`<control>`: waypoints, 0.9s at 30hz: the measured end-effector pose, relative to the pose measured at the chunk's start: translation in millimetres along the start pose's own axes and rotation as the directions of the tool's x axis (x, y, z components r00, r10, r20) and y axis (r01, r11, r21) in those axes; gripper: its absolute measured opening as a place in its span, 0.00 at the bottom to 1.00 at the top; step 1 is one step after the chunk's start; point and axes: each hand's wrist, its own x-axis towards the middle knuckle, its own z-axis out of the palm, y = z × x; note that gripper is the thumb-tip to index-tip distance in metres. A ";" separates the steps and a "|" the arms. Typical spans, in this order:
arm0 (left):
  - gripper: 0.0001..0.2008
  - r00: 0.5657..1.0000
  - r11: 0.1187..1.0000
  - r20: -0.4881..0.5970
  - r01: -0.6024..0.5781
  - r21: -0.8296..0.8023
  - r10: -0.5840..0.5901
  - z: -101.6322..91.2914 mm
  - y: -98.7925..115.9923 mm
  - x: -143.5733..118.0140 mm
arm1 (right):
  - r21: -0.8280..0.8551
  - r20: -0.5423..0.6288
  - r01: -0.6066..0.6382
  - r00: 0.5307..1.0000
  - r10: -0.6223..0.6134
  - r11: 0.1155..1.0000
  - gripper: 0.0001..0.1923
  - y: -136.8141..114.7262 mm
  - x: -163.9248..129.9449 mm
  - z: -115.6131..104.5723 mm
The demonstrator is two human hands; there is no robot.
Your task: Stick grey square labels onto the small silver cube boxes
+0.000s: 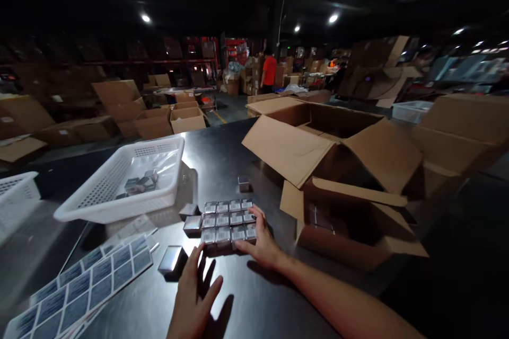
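Observation:
A block of several small labelled boxes (227,221) stands packed together on the dark table (222,153). My right hand (260,243) rests against the block's right and near side, fingers spread over its corner. Just in front of the block, my left hand (194,296) hovers open with a fingertip near its front edge. A loose silver box (172,260) lies left of that hand. Two more loose boxes (191,218) sit at the block's left side, and one small box (243,183) stands alone behind it.
A white plastic basket (99,198) with a few boxes in it sits at the left, with label sheets (79,288) in front of it. Open cardboard cartons (338,169) stand at the right. A person in a red shirt (269,71) stands far back among stacked cartons.

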 end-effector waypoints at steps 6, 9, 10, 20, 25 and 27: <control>0.29 0.954 0.926 -0.071 -0.263 0.272 0.292 8.6 -1.3 -3.0 | 0.020 0.027 -0.030 0.999 0.030 0.999 0.49 -4.6 -0.6 -3.3; 0.26 0.888 0.791 -0.105 -0.339 0.509 0.448 3.5 7.4 -1.2 | 0.020 0.025 -0.033 0.999 0.032 0.999 0.49 -6.4 -0.4 -3.9; 0.26 0.866 0.746 -0.123 -0.335 0.575 0.484 0.7 10.6 0.0 | 0.018 0.025 -0.034 0.999 0.034 0.999 0.48 -6.9 -0.4 -4.0; 0.27 0.910 0.736 -0.185 -0.166 0.656 0.370 -0.9 4.2 3.9 | -0.029 0.058 -0.073 0.995 0.075 0.997 0.47 -11.3 -2.2 -6.5; 0.28 0.912 0.821 -0.219 -0.183 0.540 0.347 -0.2 4.4 3.2 | -0.027 0.066 -0.062 0.996 0.064 0.998 0.46 -12.6 -1.8 -7.7; 0.30 0.933 0.907 -0.226 -0.180 0.381 0.280 2.4 9.3 0.8 | -0.026 0.066 -0.058 0.996 0.060 0.998 0.46 -13.0 -2.0 -8.0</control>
